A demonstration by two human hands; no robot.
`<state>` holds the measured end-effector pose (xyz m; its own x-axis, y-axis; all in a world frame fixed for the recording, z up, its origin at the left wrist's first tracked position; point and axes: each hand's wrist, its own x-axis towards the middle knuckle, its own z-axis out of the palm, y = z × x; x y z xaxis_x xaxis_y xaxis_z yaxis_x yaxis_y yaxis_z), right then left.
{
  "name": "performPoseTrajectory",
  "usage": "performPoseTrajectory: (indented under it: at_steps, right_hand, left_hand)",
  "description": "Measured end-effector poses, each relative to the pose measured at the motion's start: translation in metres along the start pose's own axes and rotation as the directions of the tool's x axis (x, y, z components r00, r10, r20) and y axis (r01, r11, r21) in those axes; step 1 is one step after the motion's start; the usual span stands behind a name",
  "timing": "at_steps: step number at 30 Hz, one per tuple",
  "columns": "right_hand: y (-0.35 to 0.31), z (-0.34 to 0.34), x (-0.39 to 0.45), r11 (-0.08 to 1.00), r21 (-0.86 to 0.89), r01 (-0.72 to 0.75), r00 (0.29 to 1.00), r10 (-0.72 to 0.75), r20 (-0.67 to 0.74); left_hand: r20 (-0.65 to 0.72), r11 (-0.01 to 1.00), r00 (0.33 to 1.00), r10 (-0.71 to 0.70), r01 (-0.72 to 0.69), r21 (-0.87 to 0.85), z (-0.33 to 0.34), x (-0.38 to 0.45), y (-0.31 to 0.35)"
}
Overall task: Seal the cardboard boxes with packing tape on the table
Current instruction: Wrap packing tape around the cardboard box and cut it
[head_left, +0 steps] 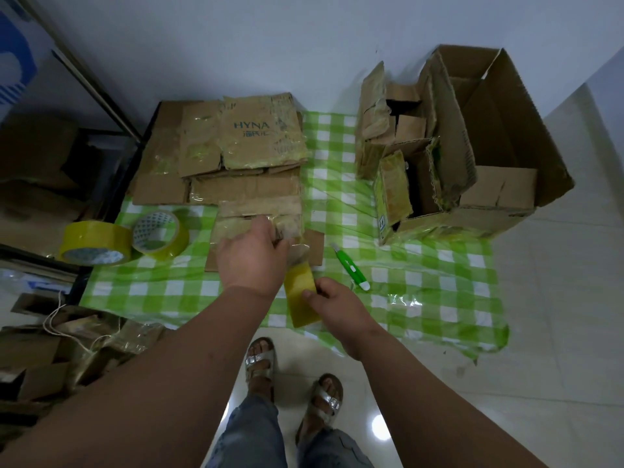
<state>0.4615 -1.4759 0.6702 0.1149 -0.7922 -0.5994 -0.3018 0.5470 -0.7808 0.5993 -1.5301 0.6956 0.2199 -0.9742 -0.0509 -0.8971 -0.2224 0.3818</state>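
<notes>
The small cardboard box (258, 219) is flattened-looking, worn and brown, its top glazed with old wrinkled tape, and it lies near the middle of the green-checked tablecloth (405, 288), just in front of a stack of flattened cardboard (233, 146) printed HYNA. The left hand (251, 255) rests on the box's near right corner with fingers curled down over the edge, gripping it and the start of a tape strip. The right hand (332, 298) pinches a roll of yellow packing tape (300, 300) between thumb and fingers, held just off the box's near edge, and a short clear length of tape runs from the roll up to the corner under the left hand. A green utility knife (351, 267) lies just right of the hands. Two spare tape rolls (125, 241) sit touching each other at the table's left edge. Opened cartons (456, 146) crowd the far right corner, overhanging the edge. Bare checked cloth lies between the box and the cartons and along the near edge.
</notes>
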Motion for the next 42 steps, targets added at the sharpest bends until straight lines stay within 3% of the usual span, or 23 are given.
performPoseTrajectory:
  at_steps: [3,7,11,14,18,21,25,27,30,34,36,39,42]
  right_hand:
    - [0.003,-0.003,-0.001,1.000,-0.023,0.010,1.000,-0.010,0.005]
    - [0.000,-0.009,-0.001,0.999,-0.022,0.029,0.998,-0.028,0.063]
    - [-0.005,-0.019,-0.001,0.998,-0.053,0.020,0.991,-0.013,0.135]
    - [-0.005,-0.032,0.008,0.995,-0.097,-0.012,0.997,0.005,-0.077]
    - [0.011,-0.048,0.036,0.873,-0.487,-0.030,0.924,-0.161,-0.347]
    - [0.018,-0.053,0.051,0.762,-0.630,-0.147,0.926,-0.117,-0.358]
    - [0.027,-0.052,0.062,0.580,-0.795,-0.177,0.941,-0.136,-0.309]
    - [0.030,-0.052,0.066,0.572,-0.804,-0.162,0.945,-0.145,-0.293]
    - [0.026,-0.053,0.069,0.667,-0.731,-0.145,0.952,-0.108,-0.288]
    - [0.015,-0.055,0.056,0.860,-0.508,-0.047,0.934,-0.142,-0.328]
    - [0.007,-0.055,0.044,0.896,-0.438,0.071,0.926,-0.223,-0.305]
    - [-0.005,-0.051,0.026,0.832,-0.479,0.279,0.896,-0.406,-0.182]
    - [-0.014,-0.046,0.021,0.723,-0.566,0.396,0.854,-0.516,-0.061]
  left_hand:
    - [0.006,0.997,1.000,0.011,-0.010,-0.083,0.008,-0.007,-0.002]
    - [0.154,0.983,0.988,-0.016,0.044,-0.178,0.015,-0.017,-0.006]
    - [0.265,0.885,0.962,-0.065,0.179,-0.431,0.016,-0.022,-0.005]
    - [0.270,0.838,0.957,-0.104,0.231,-0.495,0.019,-0.019,-0.003]
    - [0.259,0.772,0.957,-0.129,0.260,-0.580,0.025,-0.018,-0.003]
    - [0.255,0.753,0.959,-0.125,0.260,-0.605,0.028,-0.016,-0.003]
    - [0.236,0.756,0.966,-0.103,0.230,-0.612,0.031,-0.014,-0.006]
    - [0.221,0.762,0.969,-0.106,0.222,-0.609,0.032,-0.015,-0.010]
    - [0.198,0.769,0.974,-0.113,0.212,-0.603,0.031,-0.014,-0.012]
    - [0.203,0.759,0.971,-0.123,0.224,-0.611,0.029,-0.012,-0.012]
    - [0.200,0.758,0.972,-0.126,0.224,-0.613,0.030,-0.011,-0.012]
    - [0.181,0.755,0.974,-0.138,0.221,-0.618,0.031,-0.010,-0.013]
    - [0.170,0.734,0.975,-0.146,0.222,-0.642,0.031,-0.007,-0.015]
